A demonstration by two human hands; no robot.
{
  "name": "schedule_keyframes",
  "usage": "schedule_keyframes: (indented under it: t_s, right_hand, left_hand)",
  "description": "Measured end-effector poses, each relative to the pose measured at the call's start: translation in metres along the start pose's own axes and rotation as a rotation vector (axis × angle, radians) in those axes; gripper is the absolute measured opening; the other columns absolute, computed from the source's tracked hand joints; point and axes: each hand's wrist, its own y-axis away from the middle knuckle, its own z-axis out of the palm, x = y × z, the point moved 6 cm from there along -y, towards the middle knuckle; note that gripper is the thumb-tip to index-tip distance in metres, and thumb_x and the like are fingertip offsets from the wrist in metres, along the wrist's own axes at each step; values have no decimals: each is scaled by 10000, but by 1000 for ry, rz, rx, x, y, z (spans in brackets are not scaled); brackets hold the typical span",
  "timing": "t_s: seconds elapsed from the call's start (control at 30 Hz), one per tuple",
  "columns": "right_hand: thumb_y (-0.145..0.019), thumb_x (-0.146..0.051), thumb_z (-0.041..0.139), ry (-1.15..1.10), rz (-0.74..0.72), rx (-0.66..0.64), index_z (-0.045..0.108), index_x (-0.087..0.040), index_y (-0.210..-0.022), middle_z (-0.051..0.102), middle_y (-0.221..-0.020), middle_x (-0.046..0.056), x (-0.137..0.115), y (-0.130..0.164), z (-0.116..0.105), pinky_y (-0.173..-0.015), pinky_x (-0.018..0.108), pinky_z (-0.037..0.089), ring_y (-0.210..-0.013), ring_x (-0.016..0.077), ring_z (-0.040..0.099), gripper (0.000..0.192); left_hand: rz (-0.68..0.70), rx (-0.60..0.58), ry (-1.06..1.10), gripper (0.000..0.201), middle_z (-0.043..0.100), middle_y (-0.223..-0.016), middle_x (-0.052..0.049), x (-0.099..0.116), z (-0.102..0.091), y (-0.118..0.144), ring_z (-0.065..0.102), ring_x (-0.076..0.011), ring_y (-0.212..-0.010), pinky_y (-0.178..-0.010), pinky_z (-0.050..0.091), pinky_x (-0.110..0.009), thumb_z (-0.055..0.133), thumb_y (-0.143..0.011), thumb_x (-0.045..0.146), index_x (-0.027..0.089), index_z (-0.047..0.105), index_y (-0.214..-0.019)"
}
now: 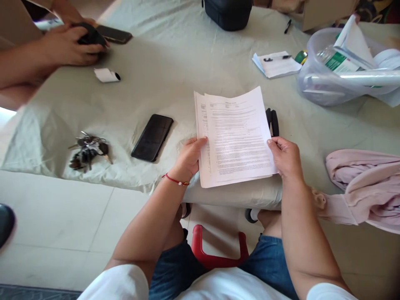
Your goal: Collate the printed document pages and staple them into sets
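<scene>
A few sheets of printed paper [239,141], loosely stacked and not quite lined up, are held over the table's near edge. My left hand [190,155] pinches their left side, thumb on top. On the right side, my right hand [285,155] grips the sheets between thumb and fingers. Partly hidden behind the paper's right edge lies a black object [274,123], perhaps a stapler. A black phone [152,137] lies to the left of my left hand.
Keys [89,150] and a small white roll [106,75] lie on the left. Another person's hands [73,43] hold a dark object near a second phone [114,34]. A notepad [278,64], a clear plastic basket [325,89], a black case [228,12] and pink cloth [368,179] are also there.
</scene>
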Motion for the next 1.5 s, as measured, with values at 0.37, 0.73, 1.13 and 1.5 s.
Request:
schedule_keyframes:
  t_s: [0.37,0.73,1.13,1.5]
  right_hand:
    - [-634,-412,937,-206,134,-26,728,-251,-810,809,-815,5,17,-6,-18,-684,356,619,-735,214,737,317]
    - [-646,-351,860,-176,211,1,699,-229,-778,787,-802,5,17,-6,-31,-646,329,576,-709,191,699,241]
    - [-550,-457,1063,-346,212,-158,738,-249,-990,849,-945,6,6,0,-12,-838,419,671,-869,242,796,586]
    - [-610,-436,1018,-327,161,-115,818,-247,-950,872,-975,27,11,-3,-3,-945,507,681,-914,294,825,438]
  left_hand:
    - [-8,-63,44,352,871,-1118,-165,-2,-5,0,842,-361,-1080,-1061,684,-543,960,-737,266,129,827,-1033]
    - [9,-144,62,477,862,-1215,-160,1,-5,3,830,-370,-1135,-1108,657,-568,1041,-687,282,160,835,-1099]
    - [11,-179,39,481,869,-1200,-162,1,-5,4,815,-436,-1195,-1093,668,-623,1054,-656,278,180,845,-1078]
    - [35,-157,87,472,881,-1107,-152,-3,-4,2,820,-398,-1203,-1074,692,-541,977,-790,569,201,821,-1041]
